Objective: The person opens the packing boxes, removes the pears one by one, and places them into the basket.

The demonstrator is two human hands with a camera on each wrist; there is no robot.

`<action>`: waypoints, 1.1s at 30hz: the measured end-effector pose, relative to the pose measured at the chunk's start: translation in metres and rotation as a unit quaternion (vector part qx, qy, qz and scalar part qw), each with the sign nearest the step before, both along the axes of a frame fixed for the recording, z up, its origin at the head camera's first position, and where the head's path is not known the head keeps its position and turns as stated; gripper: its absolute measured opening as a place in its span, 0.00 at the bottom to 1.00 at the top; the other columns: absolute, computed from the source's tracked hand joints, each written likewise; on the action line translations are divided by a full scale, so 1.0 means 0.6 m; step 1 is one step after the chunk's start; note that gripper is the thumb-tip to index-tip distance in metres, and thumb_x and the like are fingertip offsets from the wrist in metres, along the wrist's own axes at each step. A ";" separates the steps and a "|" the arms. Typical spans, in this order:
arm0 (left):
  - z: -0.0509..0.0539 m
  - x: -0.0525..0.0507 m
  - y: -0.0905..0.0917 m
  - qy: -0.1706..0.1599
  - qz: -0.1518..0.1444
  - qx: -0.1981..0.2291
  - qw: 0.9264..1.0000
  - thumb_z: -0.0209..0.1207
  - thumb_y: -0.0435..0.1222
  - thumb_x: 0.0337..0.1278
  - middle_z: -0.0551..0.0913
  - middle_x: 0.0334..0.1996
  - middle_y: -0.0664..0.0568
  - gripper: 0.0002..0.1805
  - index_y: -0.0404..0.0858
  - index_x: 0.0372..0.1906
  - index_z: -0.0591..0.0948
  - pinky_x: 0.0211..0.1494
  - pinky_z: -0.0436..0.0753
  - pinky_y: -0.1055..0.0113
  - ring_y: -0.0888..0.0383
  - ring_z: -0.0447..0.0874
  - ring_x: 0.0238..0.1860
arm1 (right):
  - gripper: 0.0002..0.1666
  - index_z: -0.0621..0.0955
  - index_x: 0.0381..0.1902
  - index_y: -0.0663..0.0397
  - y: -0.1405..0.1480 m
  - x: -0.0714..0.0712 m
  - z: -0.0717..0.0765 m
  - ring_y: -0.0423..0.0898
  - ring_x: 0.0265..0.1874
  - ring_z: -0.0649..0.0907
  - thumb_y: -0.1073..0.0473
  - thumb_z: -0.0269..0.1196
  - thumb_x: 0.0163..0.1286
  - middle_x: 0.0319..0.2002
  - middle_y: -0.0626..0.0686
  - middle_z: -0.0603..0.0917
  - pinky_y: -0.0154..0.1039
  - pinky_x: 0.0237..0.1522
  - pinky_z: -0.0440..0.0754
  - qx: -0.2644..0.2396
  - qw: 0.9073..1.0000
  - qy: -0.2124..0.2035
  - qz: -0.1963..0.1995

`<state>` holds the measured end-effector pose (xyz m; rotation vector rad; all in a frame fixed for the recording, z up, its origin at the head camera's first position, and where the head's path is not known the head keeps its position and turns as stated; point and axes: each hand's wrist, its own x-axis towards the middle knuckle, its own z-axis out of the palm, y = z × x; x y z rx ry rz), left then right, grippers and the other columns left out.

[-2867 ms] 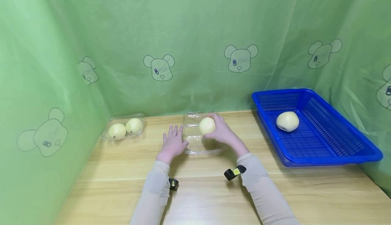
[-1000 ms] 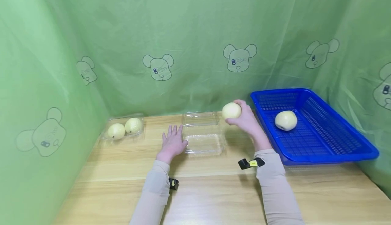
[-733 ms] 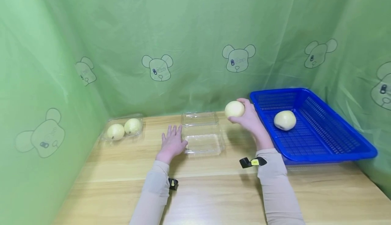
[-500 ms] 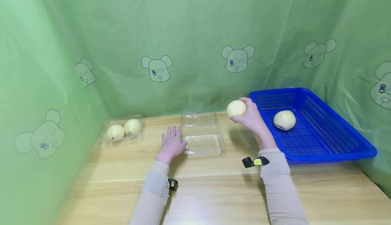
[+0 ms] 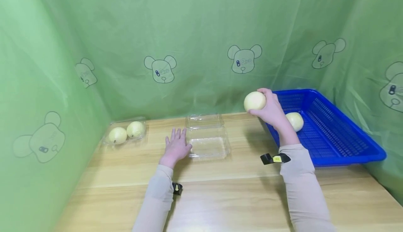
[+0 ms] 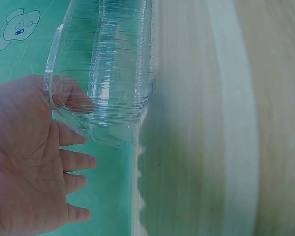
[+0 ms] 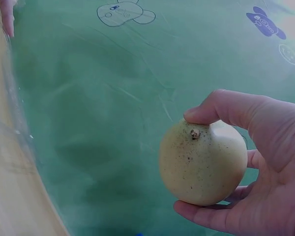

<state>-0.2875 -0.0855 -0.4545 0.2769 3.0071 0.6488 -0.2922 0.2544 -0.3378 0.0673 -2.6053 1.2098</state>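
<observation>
My right hand (image 5: 271,111) grips a pale yellow pear (image 5: 254,101) in the air, left of the blue basket's near corner. The right wrist view shows the thumb and fingers around the pear (image 7: 201,162), its short stem toward the camera. Another pear (image 5: 295,121) lies in the blue basket (image 5: 341,160), partly behind my right wrist. With fingers straight, my left hand (image 5: 175,149) rests against the left side of an opened clear plastic box (image 5: 208,148). In the left wrist view the thumb shows through the wall of the box (image 6: 120,64).
At the far left, a clear plastic box (image 5: 144,136) holds two pears (image 5: 126,132). A green cloth (image 5: 201,50) with bear-head prints hangs behind and on both sides of the wooden table (image 5: 217,197).
My right hand has lifted the pear out from over the middle clear box and carried it right and upward toward the blue basket. My left hand has stayed by the box.
</observation>
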 end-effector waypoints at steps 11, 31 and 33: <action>0.001 0.000 0.001 0.000 -0.001 0.001 1.000 0.52 0.48 0.66 0.50 0.78 0.40 0.40 0.40 0.77 0.53 0.78 0.41 0.36 0.41 0.37 0.79 | 0.53 0.57 0.72 0.57 0.050 -0.003 0.037 0.69 0.59 0.67 0.57 0.72 0.53 0.66 0.73 0.59 0.71 0.57 0.69 0.046 0.999 0.005 -0.022; -0.005 0.000 0.001 -0.003 -0.004 0.004 1.000 0.52 0.48 0.66 0.50 0.78 0.40 0.40 0.40 0.77 0.52 0.78 0.41 0.36 0.42 0.37 0.79 | 0.55 0.54 0.74 0.57 0.141 -0.013 0.056 0.71 0.58 0.64 0.52 0.70 0.56 0.67 0.76 0.55 0.70 0.53 0.67 0.056 0.997 -0.003 -0.046; -0.006 -0.001 0.001 -0.004 -0.002 0.004 1.000 0.52 0.48 0.66 0.49 0.78 0.40 0.41 0.41 0.77 0.51 0.78 0.41 0.36 0.42 0.36 0.80 | 0.55 0.54 0.74 0.58 0.151 -0.013 0.056 0.72 0.58 0.64 0.52 0.70 0.56 0.67 0.76 0.55 0.70 0.53 0.67 0.056 0.997 -0.002 -0.053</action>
